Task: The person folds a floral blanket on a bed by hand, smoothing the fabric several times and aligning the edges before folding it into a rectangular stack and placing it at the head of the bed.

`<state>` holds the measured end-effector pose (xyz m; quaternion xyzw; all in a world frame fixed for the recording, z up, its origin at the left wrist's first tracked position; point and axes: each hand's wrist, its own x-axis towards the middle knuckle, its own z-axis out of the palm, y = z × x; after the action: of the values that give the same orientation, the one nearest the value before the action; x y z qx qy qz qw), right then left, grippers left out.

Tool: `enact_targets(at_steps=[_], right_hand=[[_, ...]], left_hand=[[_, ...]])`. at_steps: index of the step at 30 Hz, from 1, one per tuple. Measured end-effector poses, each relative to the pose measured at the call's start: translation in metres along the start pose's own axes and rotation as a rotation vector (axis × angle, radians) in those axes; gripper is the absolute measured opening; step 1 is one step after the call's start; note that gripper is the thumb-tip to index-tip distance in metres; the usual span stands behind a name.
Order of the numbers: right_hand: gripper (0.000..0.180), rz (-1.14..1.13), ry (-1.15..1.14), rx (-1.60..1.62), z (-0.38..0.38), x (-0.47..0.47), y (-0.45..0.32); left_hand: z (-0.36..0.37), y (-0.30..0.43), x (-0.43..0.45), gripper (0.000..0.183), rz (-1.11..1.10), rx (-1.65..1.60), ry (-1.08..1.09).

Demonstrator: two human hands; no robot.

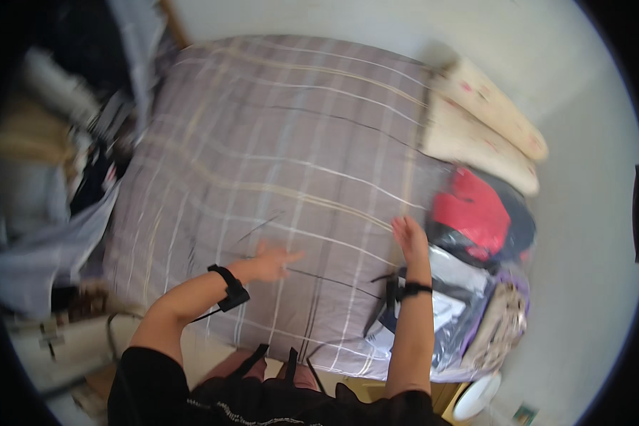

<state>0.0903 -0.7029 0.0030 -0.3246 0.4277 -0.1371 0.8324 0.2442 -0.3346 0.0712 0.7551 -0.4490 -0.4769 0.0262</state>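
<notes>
A plaid bedsheet in grey-mauve (298,175) with white, tan and dark lines spreads over the bed before me. Over its near part, left of centre, is my left hand (270,261), blurred, fingers apart, holding nothing. My right hand (411,239) is near the sheet's right side, beside the plastic-bagged items, with its fingers raised and nothing seen in it. Whether either hand touches the sheet cannot be told. Each wrist wears a black strap; the left one carries a small black device (234,295).
Cream pillows (479,138) lie at the far right. Nearer are a red and dark bundle (471,213) in clear plastic, bagged clothes (458,303) and a beige folded item (498,330). Heaped fabrics (32,181) stand at left. A white round object (476,396) is low right, by the wall.
</notes>
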Motion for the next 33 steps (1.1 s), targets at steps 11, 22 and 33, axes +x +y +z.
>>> enact_targets(at_steps=[11, 22, 33], right_hand=[[0.022, 0.429, -0.004, -0.589, -0.024, -0.188, 0.210], [0.019, 0.283, 0.052, -1.005, 0.004, -0.286, 0.236], [0.024, 0.326, -0.249, -1.274, 0.049, -0.323, 0.310]], left_hand=[[0.218, -0.127, -0.191, 0.042, -0.399, -0.342, 0.012], [0.290, -0.212, -0.297, 0.037, -0.630, -0.741, 0.431], [0.428, -0.251, -0.397, 0.032, -0.802, -0.974, 0.548]])
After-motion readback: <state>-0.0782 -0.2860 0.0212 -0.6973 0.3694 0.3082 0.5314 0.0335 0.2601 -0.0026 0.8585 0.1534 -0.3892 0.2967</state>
